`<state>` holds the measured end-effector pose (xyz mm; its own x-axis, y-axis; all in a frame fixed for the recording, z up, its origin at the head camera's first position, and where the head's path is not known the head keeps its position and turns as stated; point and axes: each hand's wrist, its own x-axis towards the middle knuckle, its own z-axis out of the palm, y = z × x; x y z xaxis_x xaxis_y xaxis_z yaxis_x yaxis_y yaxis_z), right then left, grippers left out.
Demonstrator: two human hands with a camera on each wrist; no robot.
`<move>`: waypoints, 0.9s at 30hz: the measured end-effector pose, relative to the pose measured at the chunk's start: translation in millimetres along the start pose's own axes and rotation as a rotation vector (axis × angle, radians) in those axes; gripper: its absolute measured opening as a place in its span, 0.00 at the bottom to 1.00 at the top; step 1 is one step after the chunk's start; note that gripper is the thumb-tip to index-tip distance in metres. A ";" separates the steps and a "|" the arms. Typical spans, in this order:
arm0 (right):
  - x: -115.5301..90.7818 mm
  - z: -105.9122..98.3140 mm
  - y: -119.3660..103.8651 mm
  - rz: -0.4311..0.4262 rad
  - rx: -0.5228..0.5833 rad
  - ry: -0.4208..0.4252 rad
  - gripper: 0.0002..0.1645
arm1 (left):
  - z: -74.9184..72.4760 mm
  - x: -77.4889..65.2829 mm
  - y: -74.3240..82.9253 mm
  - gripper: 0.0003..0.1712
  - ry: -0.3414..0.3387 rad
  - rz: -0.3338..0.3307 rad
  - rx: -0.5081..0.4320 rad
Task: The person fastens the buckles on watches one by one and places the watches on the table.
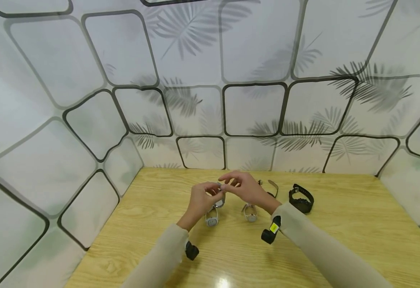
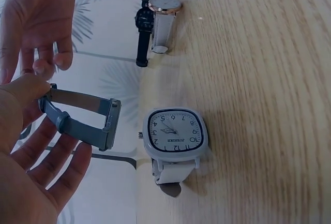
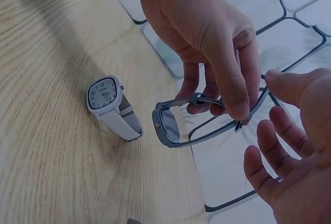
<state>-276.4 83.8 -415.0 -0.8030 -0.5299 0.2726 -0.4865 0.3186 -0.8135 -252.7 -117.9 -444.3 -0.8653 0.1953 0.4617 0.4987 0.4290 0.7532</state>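
Observation:
A grey wristwatch (image 3: 166,127) is held up over the table, its strap looped toward the fingers. My left hand (image 1: 203,198) pinches the strap near the buckle between thumb and fingers; the other fingers of that hand spread below the strap (image 2: 83,132) in the left wrist view. Meeting it from the right, my right hand (image 1: 247,189) has thumb and forefinger at the strap's free end, the remaining fingers loosely bent. Close below the hands, a white square-faced watch (image 2: 176,132) lies on the wooden table (image 1: 231,248).
A pale watch with a rose-gold case (image 2: 165,4) sits under the right forearm. Farther right is a chunky black watch (image 1: 301,205), and a dark-strapped watch (image 1: 273,190) lies behind the right wrist. Patterned fabric (image 1: 257,112) walls the back and sides.

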 end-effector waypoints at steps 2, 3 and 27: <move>0.6 1.6 0.4 -0.005 -0.004 -0.002 0.17 | 0.7 -0.2 -2.0 0.06 0.000 0.017 0.003; 0.8 2.3 0.4 -0.005 -0.011 -0.003 0.16 | 1.1 -0.5 -3.1 0.05 0.001 0.027 0.006; -4.5 1.4 9.3 -0.014 0.072 0.042 0.14 | -0.3 -8.0 -5.6 0.07 -0.010 0.068 0.067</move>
<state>-276.9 88.0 -424.5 -0.8107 -0.5002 0.3044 -0.4730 0.2531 -0.8439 -248.6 -122.2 -452.1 -0.8301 0.2343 0.5060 0.5522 0.4721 0.6872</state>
